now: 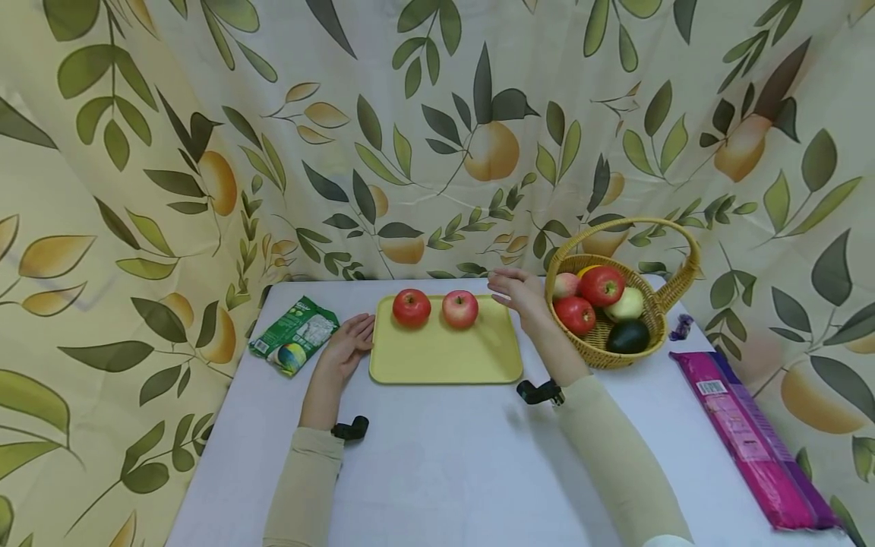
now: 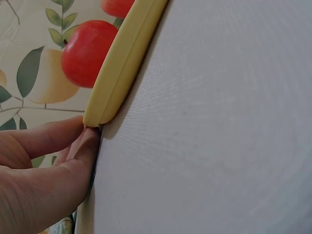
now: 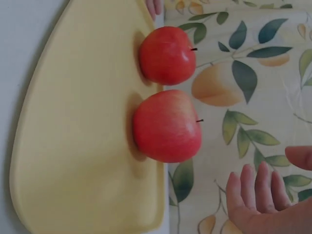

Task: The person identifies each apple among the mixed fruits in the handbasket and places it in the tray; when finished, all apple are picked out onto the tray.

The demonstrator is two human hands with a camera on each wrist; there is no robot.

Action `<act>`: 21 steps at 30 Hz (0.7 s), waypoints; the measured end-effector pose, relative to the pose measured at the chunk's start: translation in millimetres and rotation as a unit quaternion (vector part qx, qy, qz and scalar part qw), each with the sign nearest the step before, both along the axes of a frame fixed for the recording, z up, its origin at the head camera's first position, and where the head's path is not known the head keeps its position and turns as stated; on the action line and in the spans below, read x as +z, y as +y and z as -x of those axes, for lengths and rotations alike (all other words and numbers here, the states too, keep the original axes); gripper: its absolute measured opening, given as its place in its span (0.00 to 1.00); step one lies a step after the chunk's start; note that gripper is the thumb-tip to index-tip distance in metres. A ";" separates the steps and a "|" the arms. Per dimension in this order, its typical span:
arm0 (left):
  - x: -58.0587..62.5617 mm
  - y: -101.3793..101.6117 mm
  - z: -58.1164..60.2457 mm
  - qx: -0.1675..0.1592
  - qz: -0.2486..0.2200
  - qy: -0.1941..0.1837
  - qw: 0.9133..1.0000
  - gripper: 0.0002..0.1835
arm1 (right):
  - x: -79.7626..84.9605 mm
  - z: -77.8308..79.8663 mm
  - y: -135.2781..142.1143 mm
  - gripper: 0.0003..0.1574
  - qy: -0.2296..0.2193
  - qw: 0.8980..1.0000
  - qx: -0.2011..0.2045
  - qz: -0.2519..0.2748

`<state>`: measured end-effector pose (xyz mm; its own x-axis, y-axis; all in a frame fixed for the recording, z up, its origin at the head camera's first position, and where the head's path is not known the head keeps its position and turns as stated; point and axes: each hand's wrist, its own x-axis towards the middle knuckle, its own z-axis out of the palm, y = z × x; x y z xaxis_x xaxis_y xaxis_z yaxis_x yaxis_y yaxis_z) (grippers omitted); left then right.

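Note:
A yellow tray point(image 1: 444, 365) lies on the table with two red apples point(image 1: 412, 308) point(image 1: 460, 310) standing side by side toward its far edge. My left hand point(image 1: 347, 346) is at the tray's left side, its fingertips touching the rim point(image 2: 109, 92) near a corner, as the left wrist view shows. Raised in the air, my right hand point(image 1: 521, 295) is between the tray's far right corner and a wicker basket point(image 1: 595, 353). Its fingers are apart and slightly bent, holding nothing; the right wrist view shows the palm side of the hand point(image 3: 265, 204).
The handled basket holds red fruits point(image 1: 601, 286), a pale green one point(image 1: 625, 304) and a dark avocado-like one point(image 1: 628, 336). A green packet point(image 1: 295, 336) lies left of the tray. A long pink and purple package point(image 1: 752, 441) lies at the table's right edge. A patterned curtain hangs behind.

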<state>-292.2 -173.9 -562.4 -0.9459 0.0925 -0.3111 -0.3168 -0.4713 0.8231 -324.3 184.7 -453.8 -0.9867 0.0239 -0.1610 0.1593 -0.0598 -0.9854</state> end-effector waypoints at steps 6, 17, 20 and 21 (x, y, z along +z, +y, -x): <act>0.2 0.4 -0.2 0.002 -0.005 0.000 1.000 0.47 | 14.0 -2.2 9.5 0.27 0.016 1.000 0.007 0.000; 5.4 2.6 -3.8 -0.004 -0.002 0.006 1.000 0.47 | 34.6 -16.9 32.5 0.24 0.030 1.000 -0.010 0.003; 6.7 1.4 -3.3 -0.005 -0.004 0.006 1.000 0.47 | 38.0 -18.0 42.2 0.25 0.030 0.999 -0.011 -0.001; 6.9 1.0 -3.1 -0.005 -0.005 0.006 1.000 0.47 | 39.1 -18.3 45.4 0.26 0.028 1.000 -0.012 0.002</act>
<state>-289.1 -172.9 -555.5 -0.9483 0.1052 -0.2996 -0.3125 -0.4762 0.8220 -306.0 230.2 -414.7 -0.9933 0.0464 -0.1055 0.1023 -0.0671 -0.9925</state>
